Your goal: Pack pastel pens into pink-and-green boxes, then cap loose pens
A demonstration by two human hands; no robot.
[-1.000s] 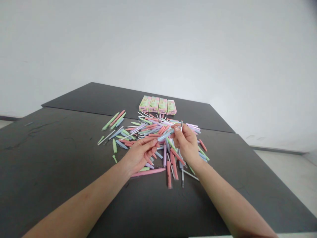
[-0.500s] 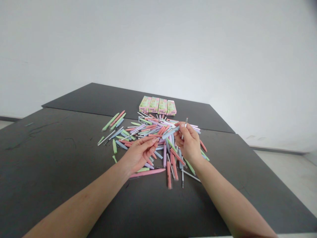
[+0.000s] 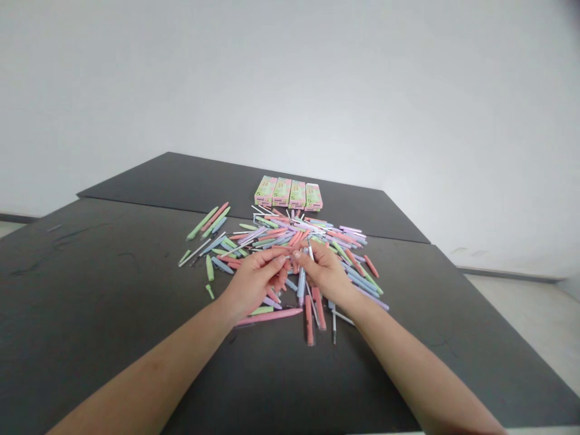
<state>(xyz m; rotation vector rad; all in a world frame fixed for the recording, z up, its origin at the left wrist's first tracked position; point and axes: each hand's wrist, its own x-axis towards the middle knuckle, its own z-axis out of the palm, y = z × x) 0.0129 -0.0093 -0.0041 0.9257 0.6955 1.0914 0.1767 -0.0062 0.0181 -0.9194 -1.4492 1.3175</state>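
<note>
So both hands are working right over the pen pile point(image 3: 278, 232), fingertips nearly meeting. The left hand point(image 3: 254, 279), on the 8 o'clock side, is curling in, thumb and fingers pinching what's looking like a tiny pale bit point(image 3: 288, 258). The right hand point(image 3: 330, 275), on the 4 o'clock side, is pinching too: a white refill point(image 3: 310, 246) is poking up between its fingers, and a blue tube point(image 3: 301, 281) is pointing down toward 6 o'clock, seemingly from that same grip.

My guess is this step is about lining up small pen parts between the two hands. The next move is probably calling for a light, steady pinch while the refill is staying tucked out of the way.

Around them, a few sorted-looking pens point(image 3: 202, 222) are lying at 10 o'clock, a long pink pen point(image 3: 272, 316) is lying at 7, and four boxes point(image 3: 290, 192) are sitting in a row at 12 on the black table point(image 3: 113, 332).

Annoyingly, the fingers are hiding the tube's top end, so I'm not managing to tell whether it's touching the pale bit. Both forearms are running off the bottom edge, and the fine print on the boxes is coming out too small to read
</note>
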